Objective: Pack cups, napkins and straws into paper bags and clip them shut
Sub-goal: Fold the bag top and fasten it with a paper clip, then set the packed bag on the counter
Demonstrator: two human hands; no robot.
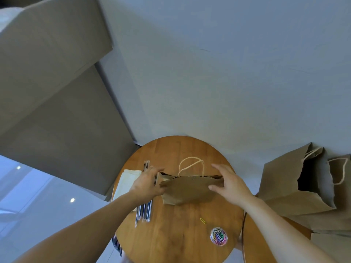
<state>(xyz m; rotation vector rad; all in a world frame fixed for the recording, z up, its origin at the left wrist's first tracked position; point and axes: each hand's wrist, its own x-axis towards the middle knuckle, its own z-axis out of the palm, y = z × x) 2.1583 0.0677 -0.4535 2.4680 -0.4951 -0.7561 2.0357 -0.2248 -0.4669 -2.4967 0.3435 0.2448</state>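
Observation:
A brown paper bag (pixel 188 188) with twine handles stands on the round wooden table (pixel 171 234), its top narrowed to a slit. My left hand (pixel 146 183) grips the bag's left top corner. My right hand (pixel 226 181) pinches the right top corner, thumb on the near side. Wrapped black straws (pixel 145 211) lie left of the bag, partly under my left hand. White napkins (pixel 125 183) lie further left. A single yellow paper clip (pixel 203 220) lies in front of the bag. A round clear tub of coloured clips (pixel 218 236) sits at the near right. No cups are visible.
Two more brown paper bags (pixel 296 183) stand open on a second wooden surface (pixel 254 242) at the right. A grey wall rises behind the table and large grey blocks (pixel 57 92) fill the left. More straws (pixel 116 243) show at the table's near left edge.

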